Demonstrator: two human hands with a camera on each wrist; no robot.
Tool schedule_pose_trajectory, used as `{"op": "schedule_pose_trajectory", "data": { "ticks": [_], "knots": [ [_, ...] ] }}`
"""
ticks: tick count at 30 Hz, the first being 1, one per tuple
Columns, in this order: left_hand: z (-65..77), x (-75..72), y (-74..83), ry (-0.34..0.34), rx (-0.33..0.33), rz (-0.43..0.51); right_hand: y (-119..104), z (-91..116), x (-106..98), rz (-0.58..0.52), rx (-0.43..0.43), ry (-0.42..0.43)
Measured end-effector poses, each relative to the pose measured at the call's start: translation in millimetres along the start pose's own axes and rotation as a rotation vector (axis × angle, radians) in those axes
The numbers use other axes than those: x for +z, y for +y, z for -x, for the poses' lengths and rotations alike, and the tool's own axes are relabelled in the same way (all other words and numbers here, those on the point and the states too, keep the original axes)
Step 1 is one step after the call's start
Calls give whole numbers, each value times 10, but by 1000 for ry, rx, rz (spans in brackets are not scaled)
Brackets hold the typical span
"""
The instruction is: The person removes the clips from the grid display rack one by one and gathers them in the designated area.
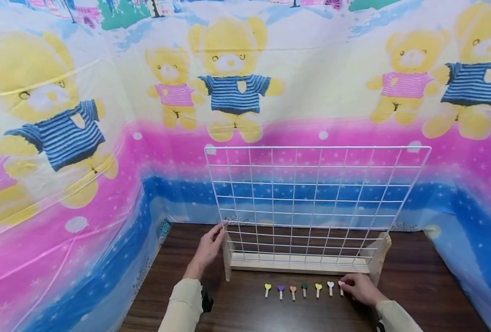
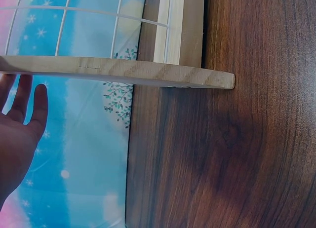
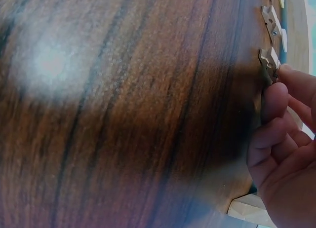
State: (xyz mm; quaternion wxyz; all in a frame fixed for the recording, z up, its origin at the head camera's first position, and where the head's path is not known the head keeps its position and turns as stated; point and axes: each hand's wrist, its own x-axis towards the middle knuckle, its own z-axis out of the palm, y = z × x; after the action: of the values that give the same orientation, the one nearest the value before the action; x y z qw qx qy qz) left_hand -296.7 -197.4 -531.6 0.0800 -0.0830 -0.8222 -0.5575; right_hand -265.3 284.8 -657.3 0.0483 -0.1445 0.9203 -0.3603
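Note:
A white wire grid panel [image 1: 295, 200] stands upright in a pale wooden base [image 1: 299, 266]. My left hand [image 1: 207, 249] is at the panel's lower left edge; in the left wrist view its fingers [image 2: 39, 107] reach straight to the wooden side support [image 2: 148, 71]. Small wooden clothespins with coloured hearts lie in a row in front of the base. With thumb and fingertips, my right hand [image 1: 361, 288] pinches the rightmost clothespin [image 3: 269, 60], which has a pale heart. A white-heart clothespin [image 1: 330, 288] lies just left of it.
Further left in the row are yellow [image 1: 318, 290], dark green [image 1: 304, 289], orange [image 1: 292, 293] and purple [image 1: 280, 292] heart clothespins, with another yellow one [image 1: 268, 290] at the end. The dark wooden table [image 1: 245, 313] is bordered by a bear-print cloth [image 1: 311, 83].

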Motion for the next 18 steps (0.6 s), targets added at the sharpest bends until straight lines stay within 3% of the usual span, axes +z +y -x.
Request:
{"op": "schedule_pose_trajectory", "data": {
  "ticks": [18],
  "knots": [
    [5, -29, 15, -20, -24, -3, -32, -22, 14, 74, -28, -7]
  ]
}}
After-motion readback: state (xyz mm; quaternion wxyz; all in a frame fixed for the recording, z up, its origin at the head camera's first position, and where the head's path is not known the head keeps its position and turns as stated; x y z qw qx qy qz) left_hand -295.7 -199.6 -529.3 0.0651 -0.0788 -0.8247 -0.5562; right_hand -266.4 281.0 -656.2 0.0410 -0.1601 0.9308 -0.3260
